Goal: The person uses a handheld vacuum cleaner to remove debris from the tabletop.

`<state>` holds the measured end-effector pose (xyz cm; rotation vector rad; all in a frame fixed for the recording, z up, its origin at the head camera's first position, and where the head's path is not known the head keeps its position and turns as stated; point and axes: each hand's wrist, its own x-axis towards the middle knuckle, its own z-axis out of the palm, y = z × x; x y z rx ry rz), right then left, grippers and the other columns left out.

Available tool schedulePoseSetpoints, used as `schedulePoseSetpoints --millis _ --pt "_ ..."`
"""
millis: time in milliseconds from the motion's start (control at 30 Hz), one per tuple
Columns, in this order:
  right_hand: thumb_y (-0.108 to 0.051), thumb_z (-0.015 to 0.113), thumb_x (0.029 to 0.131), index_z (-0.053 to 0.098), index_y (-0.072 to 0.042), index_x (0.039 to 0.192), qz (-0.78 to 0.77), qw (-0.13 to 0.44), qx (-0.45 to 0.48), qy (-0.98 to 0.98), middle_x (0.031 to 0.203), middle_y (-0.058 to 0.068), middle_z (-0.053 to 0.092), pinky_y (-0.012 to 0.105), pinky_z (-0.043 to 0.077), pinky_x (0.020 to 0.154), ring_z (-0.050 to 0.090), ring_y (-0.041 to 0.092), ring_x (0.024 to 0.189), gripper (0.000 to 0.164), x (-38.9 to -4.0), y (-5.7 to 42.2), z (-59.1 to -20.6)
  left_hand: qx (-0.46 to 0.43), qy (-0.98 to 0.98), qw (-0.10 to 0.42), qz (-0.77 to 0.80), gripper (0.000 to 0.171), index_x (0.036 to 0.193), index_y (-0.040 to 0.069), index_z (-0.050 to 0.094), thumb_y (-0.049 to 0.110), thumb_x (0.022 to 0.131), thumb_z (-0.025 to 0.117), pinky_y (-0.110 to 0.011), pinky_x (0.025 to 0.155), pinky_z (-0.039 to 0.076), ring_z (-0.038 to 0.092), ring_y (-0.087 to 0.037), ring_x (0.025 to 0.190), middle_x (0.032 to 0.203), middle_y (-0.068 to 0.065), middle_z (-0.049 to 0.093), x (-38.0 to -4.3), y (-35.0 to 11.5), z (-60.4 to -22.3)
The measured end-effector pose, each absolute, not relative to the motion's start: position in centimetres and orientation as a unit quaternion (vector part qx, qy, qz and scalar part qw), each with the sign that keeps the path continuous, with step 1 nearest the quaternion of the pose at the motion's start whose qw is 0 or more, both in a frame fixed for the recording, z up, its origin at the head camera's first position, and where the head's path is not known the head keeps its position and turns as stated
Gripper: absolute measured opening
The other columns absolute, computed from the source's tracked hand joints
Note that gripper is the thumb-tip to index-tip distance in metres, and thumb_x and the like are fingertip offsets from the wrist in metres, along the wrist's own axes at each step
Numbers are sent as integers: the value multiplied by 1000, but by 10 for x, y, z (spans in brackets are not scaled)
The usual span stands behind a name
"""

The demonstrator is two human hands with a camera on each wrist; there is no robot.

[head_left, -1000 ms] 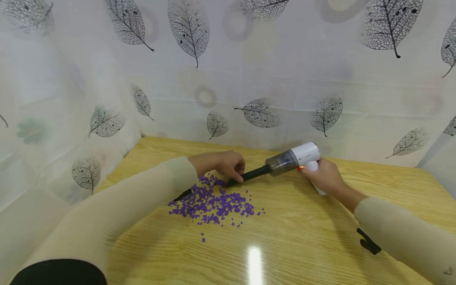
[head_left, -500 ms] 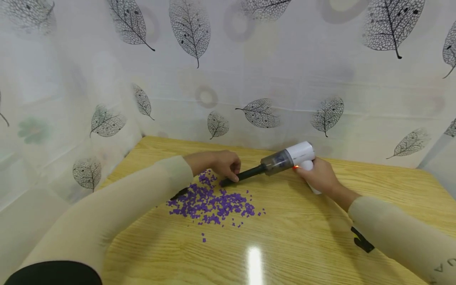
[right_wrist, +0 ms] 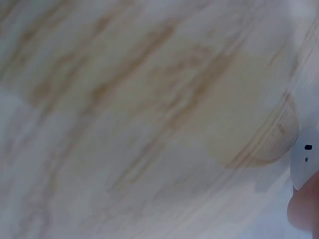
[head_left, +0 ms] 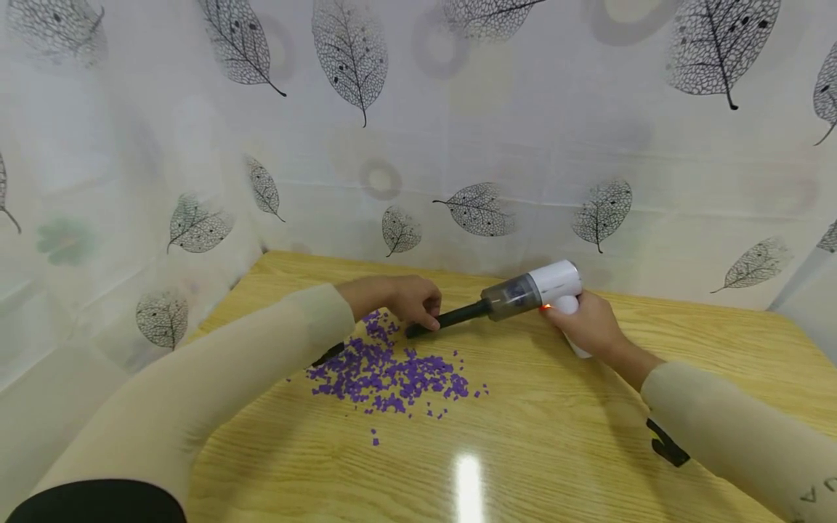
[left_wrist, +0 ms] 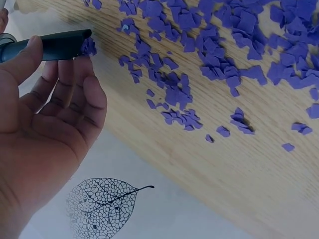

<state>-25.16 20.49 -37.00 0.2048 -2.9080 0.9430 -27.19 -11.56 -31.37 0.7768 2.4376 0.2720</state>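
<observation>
A white handheld vacuum cleaner (head_left: pixel 556 282) with a smoky clear dust cup and a long black nozzle (head_left: pixel 461 314) slants across the back of the table. My right hand (head_left: pixel 591 325) grips its white handle; an orange-red light glows by the thumb. Close to the nozzle's tip, my left hand (head_left: pixel 415 301) pinches the tube between thumb and fingers. Purple paper bits (head_left: pixel 392 374) lie scattered below and left of the tip. In the left wrist view, some purple bits (left_wrist: pixel 88 46) sit at the nozzle mouth. The right wrist view shows just a sliver of the vacuum's white body (right_wrist: pixel 305 159).
The wood-grain table (head_left: pixel 556 450) reaches back to a pale curtain (head_left: pixel 458 138) printed with dark leaf skeletons. A few stray purple bits (head_left: pixel 375 441) lie nearer the front. Black straps (head_left: pixel 667 444) show under the sleeves.
Both hands and the vacuum have shifted slightly left since a second ago, bringing the nozzle tip further over the purple bits. Over the last half second they barely move.
</observation>
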Motion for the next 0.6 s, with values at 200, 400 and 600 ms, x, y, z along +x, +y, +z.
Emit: schedulePoseSetpoints --millis 200,400,600 --pt "-42 61 84 53 3 98 313 41 63 -947 86 18 59 28 43 57 54 25 72 48 -254 206 -373 287 908 288 103 22 94 12 57 33 92 58 -24 63 46 53 -11 74 89 -1 57 -273 -119 -314" --pt "-43 61 84 52 4 102 318 37 61 -946 89 19 59 28 43 58 55 26 74 51 -255 206 -374 302 907 280 88 21 95 13 57 34 93 56 -26 68 41 49 -12 77 89 1 55 -274 -120 -313" --pt "-42 61 84 53 4 103 316 45 58 -946 90 20 60 28 44 59 55 26 75 51 -257 203 -372 280 908 292 110 21 95 11 56 32 94 55 -26 68 45 58 -16 78 90 -2 57 -275 -122 -314"
